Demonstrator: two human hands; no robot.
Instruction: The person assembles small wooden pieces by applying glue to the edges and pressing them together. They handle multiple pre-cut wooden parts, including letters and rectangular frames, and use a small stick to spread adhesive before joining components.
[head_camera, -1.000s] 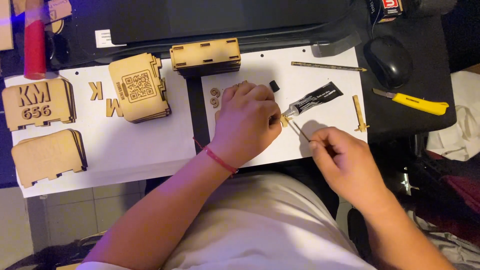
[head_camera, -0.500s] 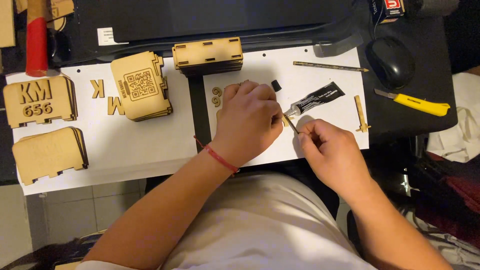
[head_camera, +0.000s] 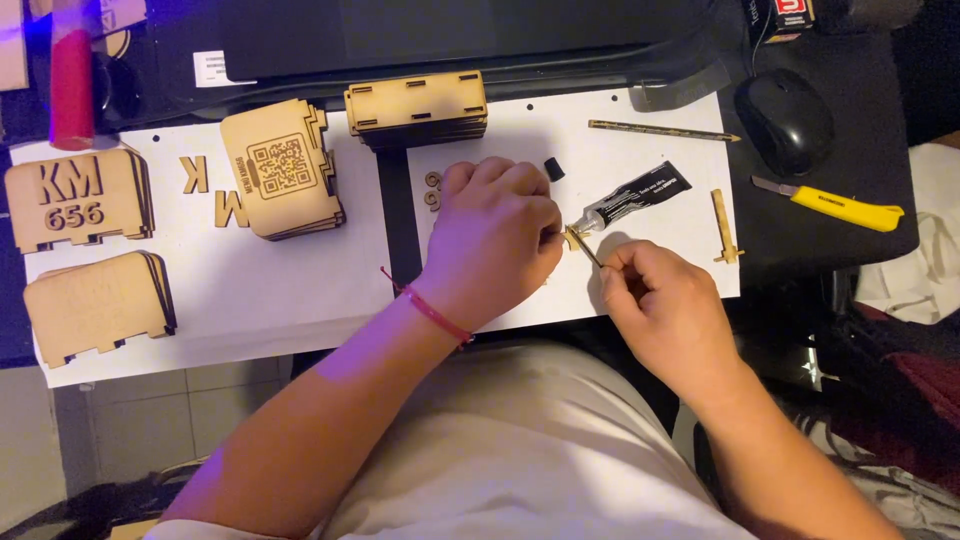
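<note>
At frame centre the left hand (head_camera: 495, 240) is pinching a small wooden piece (head_camera: 572, 238) closed-fingered, steadying it on the white sheet (head_camera: 640, 270) — the right hand (head_camera: 665, 305) is gripping a thin stick (head_camera: 588, 250) against it, beside the glue tube (head_camera: 632, 196).

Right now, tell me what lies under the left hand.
The left hand rests on a white paper sheet and pinches a small wooden piece at its fingertips. Two small round cutouts lie beside it. Anything beneath the palm is covered.

Home hobby desk: computer mouse (head_camera: 783, 120), glue tube (head_camera: 634, 196), laser-cut wooden panels (head_camera: 282, 168).
</note>
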